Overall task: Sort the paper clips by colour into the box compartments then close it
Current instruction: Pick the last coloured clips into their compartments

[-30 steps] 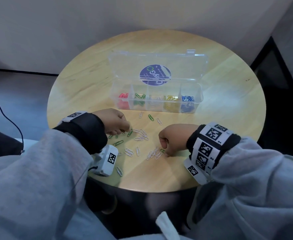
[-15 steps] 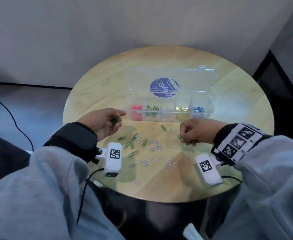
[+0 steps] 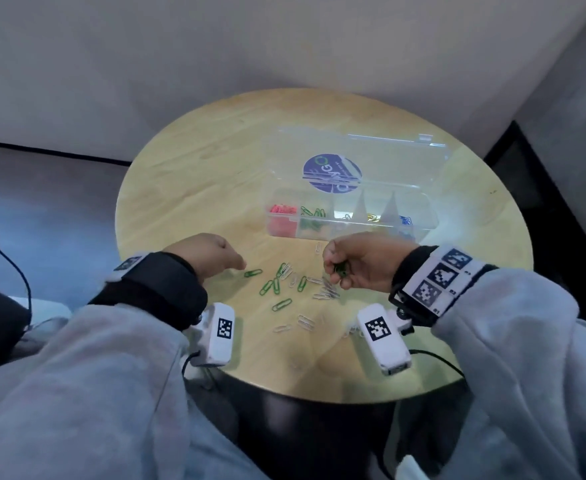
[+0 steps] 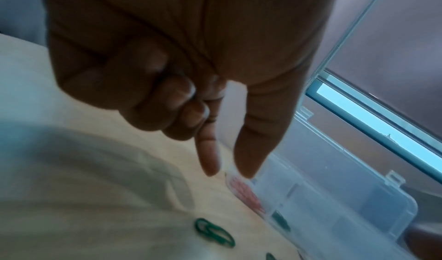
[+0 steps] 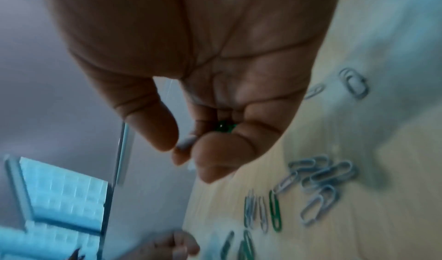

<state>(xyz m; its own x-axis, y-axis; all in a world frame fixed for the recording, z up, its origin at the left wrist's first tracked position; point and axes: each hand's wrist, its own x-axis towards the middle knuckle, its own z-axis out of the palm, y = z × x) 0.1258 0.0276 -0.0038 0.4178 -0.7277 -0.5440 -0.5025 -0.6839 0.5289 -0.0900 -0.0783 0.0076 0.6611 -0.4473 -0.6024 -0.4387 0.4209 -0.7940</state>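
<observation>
A clear compartment box (image 3: pixel 431 221) stands open on the round table, its lid (image 3: pixel 388 154) tilted back. It holds red (image 3: pixel 281 209), green (image 3: pixel 310 213), yellow and blue clips (image 3: pixel 405 220) in separate compartments. Loose green clips (image 3: pixel 276 286) and silver clips (image 3: pixel 326 291) lie in front of it. My left hand (image 3: pixel 238 265) is low over the table, index finger and thumb stretched out with nothing between them (image 4: pixel 228 172), just left of a green clip (image 3: pixel 252 273). My right hand (image 3: pixel 335 271) curls round green clips (image 5: pixel 224 128) above the silver pile.
The wooden table (image 3: pixel 194 174) is small and round, with grey walls close behind it. Wrist camera units hang near the front edge (image 3: pixel 220 332). A dark cable (image 3: pixel 4 251) runs across the floor at the left. The table's left half lies bare.
My left hand has dropped from holding a green clip in the air down beside a loose green clip. My right hand has turned over and holds green clips.
</observation>
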